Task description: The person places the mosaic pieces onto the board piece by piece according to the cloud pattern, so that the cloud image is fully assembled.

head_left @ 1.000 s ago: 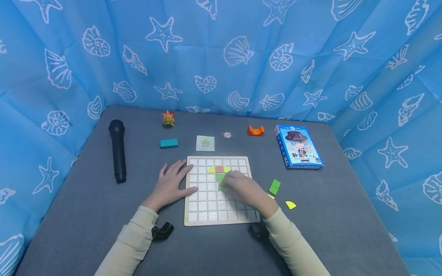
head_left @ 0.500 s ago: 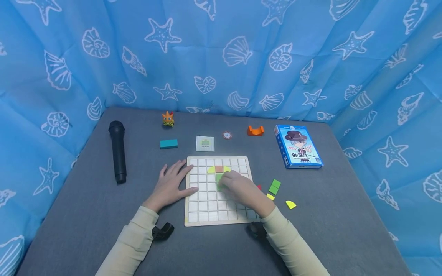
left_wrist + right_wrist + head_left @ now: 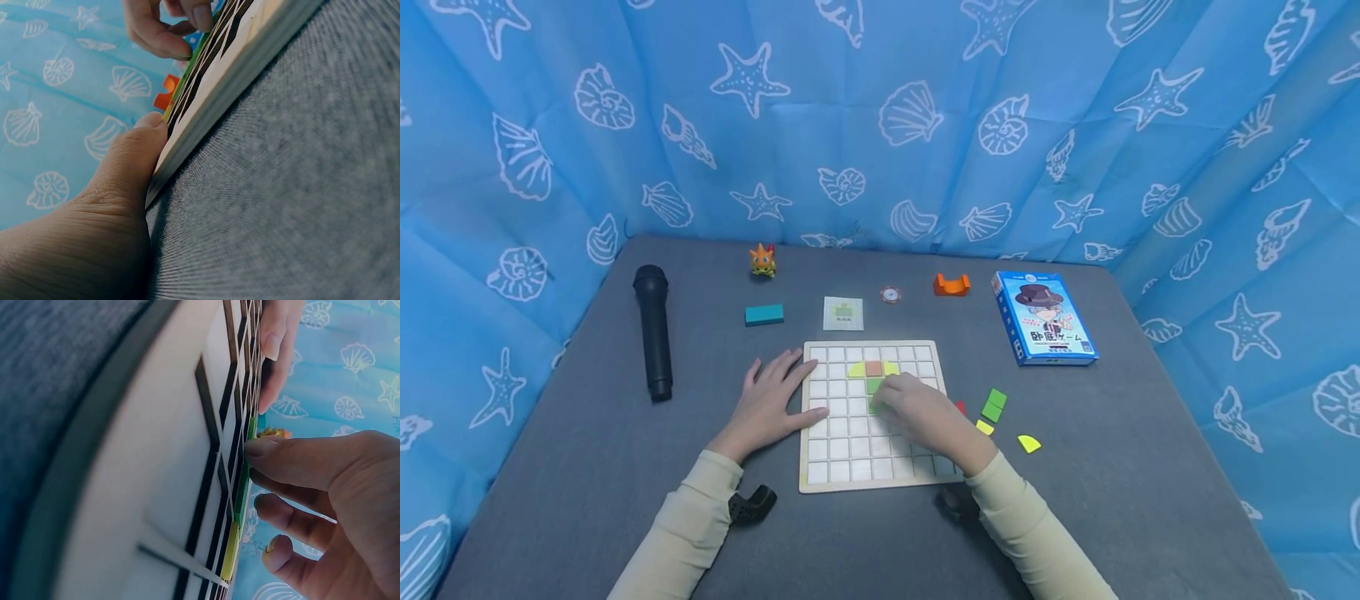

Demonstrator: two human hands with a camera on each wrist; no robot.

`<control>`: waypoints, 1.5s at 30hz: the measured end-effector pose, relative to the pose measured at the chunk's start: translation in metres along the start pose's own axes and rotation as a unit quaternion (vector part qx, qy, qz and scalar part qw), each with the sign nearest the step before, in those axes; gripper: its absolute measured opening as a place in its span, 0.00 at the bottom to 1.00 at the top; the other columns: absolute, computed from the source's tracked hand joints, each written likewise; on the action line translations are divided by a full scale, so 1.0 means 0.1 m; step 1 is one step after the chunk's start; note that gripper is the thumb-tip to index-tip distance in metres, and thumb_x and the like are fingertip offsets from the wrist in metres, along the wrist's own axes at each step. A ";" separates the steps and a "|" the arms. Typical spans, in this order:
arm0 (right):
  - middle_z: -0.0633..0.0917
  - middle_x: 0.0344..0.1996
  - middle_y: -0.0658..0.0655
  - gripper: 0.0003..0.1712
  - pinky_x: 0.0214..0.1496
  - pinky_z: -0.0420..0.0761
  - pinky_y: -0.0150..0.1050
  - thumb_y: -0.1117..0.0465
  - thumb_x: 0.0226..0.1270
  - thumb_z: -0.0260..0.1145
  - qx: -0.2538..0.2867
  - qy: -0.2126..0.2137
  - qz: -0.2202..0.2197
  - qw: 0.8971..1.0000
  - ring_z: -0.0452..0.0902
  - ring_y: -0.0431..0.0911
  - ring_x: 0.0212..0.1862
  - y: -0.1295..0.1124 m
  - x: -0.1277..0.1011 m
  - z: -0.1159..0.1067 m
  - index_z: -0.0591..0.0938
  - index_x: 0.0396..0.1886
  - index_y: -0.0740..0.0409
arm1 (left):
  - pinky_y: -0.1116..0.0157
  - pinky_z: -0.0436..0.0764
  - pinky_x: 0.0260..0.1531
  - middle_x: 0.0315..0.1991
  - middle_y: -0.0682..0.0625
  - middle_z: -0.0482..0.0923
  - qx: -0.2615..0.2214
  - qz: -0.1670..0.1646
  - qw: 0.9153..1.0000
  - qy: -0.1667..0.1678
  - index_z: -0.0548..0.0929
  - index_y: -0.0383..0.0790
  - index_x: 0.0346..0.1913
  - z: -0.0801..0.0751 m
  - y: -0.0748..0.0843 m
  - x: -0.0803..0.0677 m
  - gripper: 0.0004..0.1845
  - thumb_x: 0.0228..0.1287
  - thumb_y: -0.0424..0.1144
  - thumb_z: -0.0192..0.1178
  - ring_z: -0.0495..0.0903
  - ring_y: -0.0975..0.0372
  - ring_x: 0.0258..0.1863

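A white wooden grid board [image 3: 842, 450] lies on the grey table. Near its top sit a yellow-green tile [image 3: 857, 369], an orange tile [image 3: 874, 367] and a green tile [image 3: 875, 385]. My right hand [image 3: 898, 402] lies over the board's middle, its curled fingertips pinching another green tile [image 3: 874, 407] down against the grid. In the right wrist view one fingertip [image 3: 259, 448] touches that green tile [image 3: 241, 494]. My left hand [image 3: 771, 402] rests flat on the table, thumb [image 3: 134, 156] against the board's left edge [image 3: 206, 106].
Loose pieces lie right of the board: green [image 3: 994, 405], red [image 3: 960, 407], yellow [image 3: 985, 427] and a yellow quarter-round [image 3: 1029, 444]. Behind are a black microphone [image 3: 653, 330], teal block [image 3: 764, 314], card [image 3: 843, 313], small toy [image 3: 762, 260], orange piece [image 3: 951, 285] and blue box [image 3: 1045, 317]. Blue cloth walls surround the table.
My right hand has crept slightly left and up across the board with the green tile. The left hand has stayed put.
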State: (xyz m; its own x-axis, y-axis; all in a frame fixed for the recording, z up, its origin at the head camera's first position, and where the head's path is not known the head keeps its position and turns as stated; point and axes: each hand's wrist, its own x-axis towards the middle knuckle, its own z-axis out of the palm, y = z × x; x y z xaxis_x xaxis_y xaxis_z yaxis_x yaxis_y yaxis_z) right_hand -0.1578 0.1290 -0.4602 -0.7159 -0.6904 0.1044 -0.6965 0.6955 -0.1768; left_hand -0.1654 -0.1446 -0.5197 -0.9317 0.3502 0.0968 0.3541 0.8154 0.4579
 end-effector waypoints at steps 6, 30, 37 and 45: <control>0.82 0.43 0.48 0.12 0.50 0.80 0.36 0.63 0.61 0.70 0.018 0.005 0.020 1.000 0.76 0.40 0.46 0.08 -0.06 -0.05 0.84 0.45 0.52 | 0.40 0.40 0.69 0.75 0.46 0.51 -0.004 -0.002 1.000 0.000 0.60 0.53 0.74 0.01 0.00 0.00 0.46 0.57 0.71 0.54 0.48 0.51 0.75; 0.80 0.42 0.60 0.14 0.44 0.80 0.50 0.69 0.63 0.65 0.107 0.005 0.254 0.961 0.78 0.51 0.43 1.01 -1.04 -0.35 0.80 0.49 0.64 | 0.39 0.40 0.68 0.75 0.46 0.51 -0.001 -0.005 1.000 -0.001 0.60 0.53 0.74 0.00 0.01 0.00 0.46 0.55 0.73 0.54 0.49 0.50 0.74; 0.79 0.42 0.60 0.14 0.44 0.80 0.49 0.68 0.65 0.64 0.108 -0.008 0.272 0.956 0.76 0.50 0.42 1.09 -1.02 -0.32 0.80 0.50 0.65 | 0.40 0.39 0.69 0.75 0.47 0.50 -0.007 -0.006 1.000 -0.005 0.60 0.53 0.74 -0.02 0.00 0.00 0.46 0.56 0.72 0.54 0.48 0.51 0.75; 0.79 0.45 0.62 0.16 0.45 0.79 0.50 0.65 0.67 0.63 0.100 -0.017 0.281 0.954 0.76 0.51 0.43 1.12 -1.01 -0.33 0.78 0.52 0.66 | 0.40 0.38 0.69 0.75 0.47 0.50 -0.007 -0.006 1.000 -0.004 0.59 0.54 0.74 -0.01 0.00 0.00 0.46 0.56 0.71 0.54 0.48 0.51 0.75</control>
State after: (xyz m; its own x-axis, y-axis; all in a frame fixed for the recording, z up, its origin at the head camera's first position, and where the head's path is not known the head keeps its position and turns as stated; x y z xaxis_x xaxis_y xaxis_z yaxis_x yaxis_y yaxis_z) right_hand -0.1655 0.2830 -0.4584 -0.9693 -0.2273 -0.0935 -0.1764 0.9084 -0.3791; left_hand -0.1654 -0.1455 -0.5189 -0.9354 0.3435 0.0837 0.3408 0.8132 0.4717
